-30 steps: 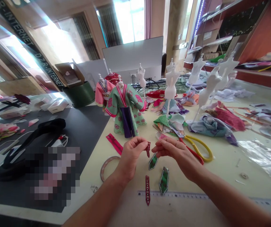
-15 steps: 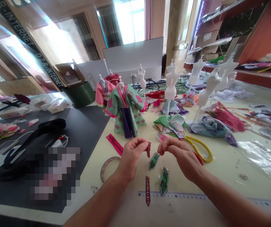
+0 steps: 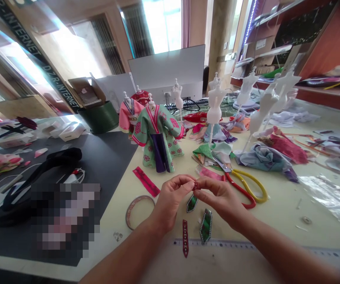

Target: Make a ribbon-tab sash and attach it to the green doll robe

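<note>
A small dark red strip of trim (image 3: 195,185) is pinched between the fingertips of my left hand (image 3: 172,199) and my right hand (image 3: 217,195), which meet above the table. Most of the strip is hidden by fingers. Just below lies a green pointed piece with a beaded edge (image 3: 191,204), partly covered by my right hand. Nearer to me are a second green beaded piece (image 3: 206,226) and a red strip with a row of studs (image 3: 185,238). Scissors with yellow and red handles (image 3: 241,185) lie beyond my right hand.
A roll of tape (image 3: 127,213) and a pink strip (image 3: 146,181) lie left of my hands. A green doll robe (image 3: 170,134) stands behind. White mini mannequins (image 3: 215,106) and fabric scraps (image 3: 258,157) fill the back right. A ruler (image 3: 231,244) runs along the front.
My right hand has moved left to meet my left hand, and its fingers now touch the dark red strip. My left hand has shifted slightly right with it.
</note>
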`<act>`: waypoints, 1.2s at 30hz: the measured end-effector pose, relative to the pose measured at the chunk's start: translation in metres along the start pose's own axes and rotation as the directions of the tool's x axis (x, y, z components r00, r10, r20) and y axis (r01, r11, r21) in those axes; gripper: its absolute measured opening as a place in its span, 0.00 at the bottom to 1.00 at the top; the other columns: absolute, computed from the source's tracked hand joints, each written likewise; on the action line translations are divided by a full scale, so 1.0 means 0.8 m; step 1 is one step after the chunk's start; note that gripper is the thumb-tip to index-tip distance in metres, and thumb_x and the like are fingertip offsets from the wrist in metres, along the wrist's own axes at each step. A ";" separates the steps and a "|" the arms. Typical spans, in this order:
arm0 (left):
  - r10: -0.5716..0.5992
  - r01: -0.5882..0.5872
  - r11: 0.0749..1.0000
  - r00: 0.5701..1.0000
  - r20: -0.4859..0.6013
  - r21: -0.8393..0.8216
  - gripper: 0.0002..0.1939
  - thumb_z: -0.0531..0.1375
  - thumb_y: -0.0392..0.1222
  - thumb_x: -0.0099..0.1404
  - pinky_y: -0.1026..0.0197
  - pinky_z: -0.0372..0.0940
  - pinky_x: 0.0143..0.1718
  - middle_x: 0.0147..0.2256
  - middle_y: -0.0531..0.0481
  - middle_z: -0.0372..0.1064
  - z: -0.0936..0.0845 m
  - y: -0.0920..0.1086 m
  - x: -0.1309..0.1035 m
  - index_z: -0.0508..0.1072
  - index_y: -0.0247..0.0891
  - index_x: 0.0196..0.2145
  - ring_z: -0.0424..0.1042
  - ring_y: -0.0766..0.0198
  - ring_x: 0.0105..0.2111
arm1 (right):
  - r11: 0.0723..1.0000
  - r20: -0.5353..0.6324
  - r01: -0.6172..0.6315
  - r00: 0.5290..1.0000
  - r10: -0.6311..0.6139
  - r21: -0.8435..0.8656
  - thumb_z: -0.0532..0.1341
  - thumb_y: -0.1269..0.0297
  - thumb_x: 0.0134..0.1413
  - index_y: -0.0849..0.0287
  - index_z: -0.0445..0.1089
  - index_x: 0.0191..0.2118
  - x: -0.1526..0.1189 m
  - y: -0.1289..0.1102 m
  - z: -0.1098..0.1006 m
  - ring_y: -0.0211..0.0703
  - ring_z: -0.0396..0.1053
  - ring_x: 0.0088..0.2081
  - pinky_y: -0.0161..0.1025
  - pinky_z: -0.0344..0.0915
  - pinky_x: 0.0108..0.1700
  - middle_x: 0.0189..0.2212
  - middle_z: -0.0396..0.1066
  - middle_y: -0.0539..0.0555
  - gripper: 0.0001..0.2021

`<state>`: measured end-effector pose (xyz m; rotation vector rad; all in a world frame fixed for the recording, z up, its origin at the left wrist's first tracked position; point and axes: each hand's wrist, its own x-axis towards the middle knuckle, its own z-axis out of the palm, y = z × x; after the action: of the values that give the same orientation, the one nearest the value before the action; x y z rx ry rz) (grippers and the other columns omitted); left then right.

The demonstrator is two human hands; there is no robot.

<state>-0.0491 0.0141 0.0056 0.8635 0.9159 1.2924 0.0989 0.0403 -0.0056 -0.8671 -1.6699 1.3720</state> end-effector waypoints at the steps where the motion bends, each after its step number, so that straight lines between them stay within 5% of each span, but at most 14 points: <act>1: -0.015 0.015 1.000 1.000 -0.006 -0.015 0.03 0.62 0.37 0.58 0.65 0.64 0.38 0.36 0.51 0.67 0.000 0.000 0.000 0.73 0.34 0.28 0.68 0.69 0.33 | 1.000 0.001 -0.003 1.000 0.003 0.002 0.61 0.59 0.53 0.57 0.72 0.32 0.000 0.000 0.000 0.40 0.69 0.36 0.37 0.65 0.40 0.32 0.72 0.51 0.07; 11: -0.044 0.043 0.999 0.993 -0.105 -0.015 0.06 0.64 0.40 0.57 0.64 0.64 0.39 0.30 0.51 0.70 0.000 -0.003 0.003 0.73 0.35 0.29 0.69 0.68 0.32 | 0.991 0.027 -0.081 0.997 0.078 0.110 0.63 0.58 0.51 0.58 0.72 0.32 0.002 0.004 -0.001 0.37 0.67 0.31 0.36 0.65 0.34 0.28 0.71 0.51 0.09; 18: 0.018 0.008 0.986 0.988 -0.153 0.166 0.14 0.58 0.48 0.62 0.59 0.61 0.44 0.31 0.49 0.70 -0.006 -0.002 0.008 0.73 0.35 0.27 0.67 0.65 0.34 | 0.985 0.003 -0.111 0.994 0.112 0.130 0.62 0.58 0.51 0.57 0.72 0.29 0.006 0.000 -0.007 0.35 0.62 0.27 0.35 0.60 0.30 0.24 0.66 0.48 0.08; 25: 0.009 0.040 0.955 0.986 -0.166 0.292 0.11 0.58 0.46 0.61 0.60 0.63 0.43 0.30 0.49 0.71 -0.005 0.002 0.008 0.74 0.35 0.29 0.68 0.64 0.35 | 0.991 -0.083 -0.097 0.991 0.105 0.096 0.62 0.60 0.51 0.58 0.71 0.29 0.015 0.007 -0.018 0.36 0.62 0.27 0.36 0.59 0.31 0.24 0.67 0.48 0.07; 31: 0.094 -0.029 0.939 0.980 -0.174 0.342 0.10 0.58 0.45 0.60 0.61 0.64 0.41 0.28 0.49 0.70 -0.003 0.012 0.007 0.73 0.35 0.27 0.69 0.64 0.33 | 0.990 -0.137 -0.090 0.985 0.105 0.113 0.64 0.58 0.50 0.56 0.62 0.31 0.016 0.002 -0.021 0.36 0.64 0.25 0.35 0.60 0.28 0.22 0.65 0.46 0.11; 36: 0.179 -0.107 0.902 0.974 -0.136 0.418 0.11 0.56 0.45 0.62 0.62 0.63 0.39 0.29 0.49 0.70 -0.003 0.014 0.003 0.72 0.36 0.28 0.69 0.63 0.33 | 0.991 -0.069 -0.134 0.989 0.132 -0.023 0.63 0.57 0.51 0.56 0.60 0.29 -0.015 -0.017 -0.029 0.36 0.63 0.24 0.36 0.60 0.27 0.22 0.65 0.47 0.12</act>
<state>-0.0557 0.0177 0.0144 1.1762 1.3113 1.3378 0.1243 0.0376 0.0083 -1.0459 -1.6069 1.3954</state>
